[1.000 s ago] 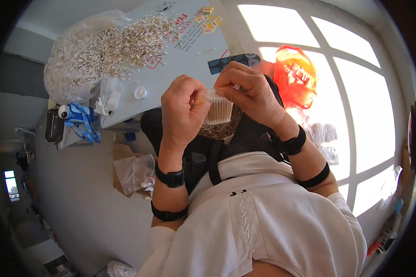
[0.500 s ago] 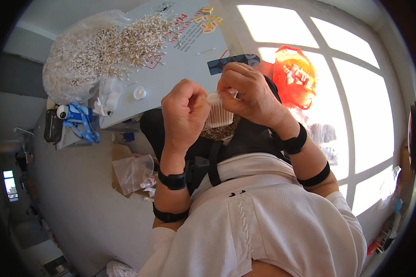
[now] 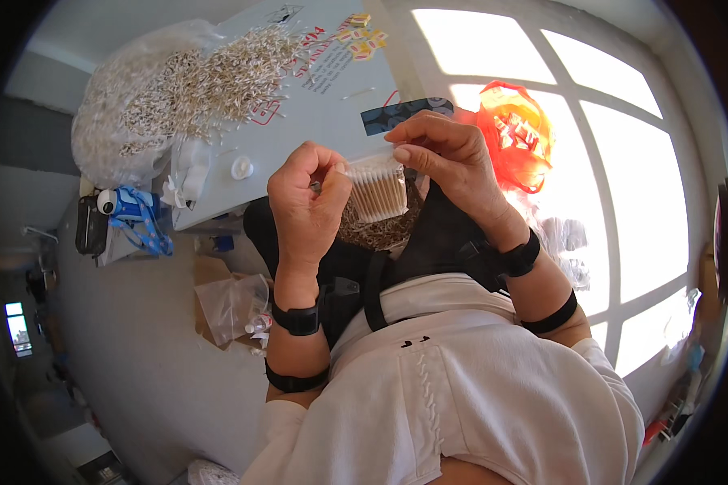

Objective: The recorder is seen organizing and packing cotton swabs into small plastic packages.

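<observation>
Between my two hands hangs a small clear bag of cotton swabs [image 3: 378,196], the swabs standing side by side in a row. My left hand [image 3: 306,198] is closed in a pinch on the bag's upper left corner. At the upper right edge, the thumb and forefinger of my right hand [image 3: 453,162] pinch the clear film. Below the bag, over my lap, lies a mass of loose cotton swabs [image 3: 372,236], partly hidden by the bag and my left hand.
On the table [image 3: 299,133] ahead, a large plastic bag [image 3: 97,121] spills a heap of swabs [image 3: 226,77]. Small yellow packets [image 3: 364,48] lie at its far side. An orange bag [image 3: 493,101] with red packets stands right; a cardboard box [image 3: 210,279] sits low left.
My hands have moved apart, the left one leftward and the right one slightly right. More of the small swab bag now shows between them, its top edge stretched out.
</observation>
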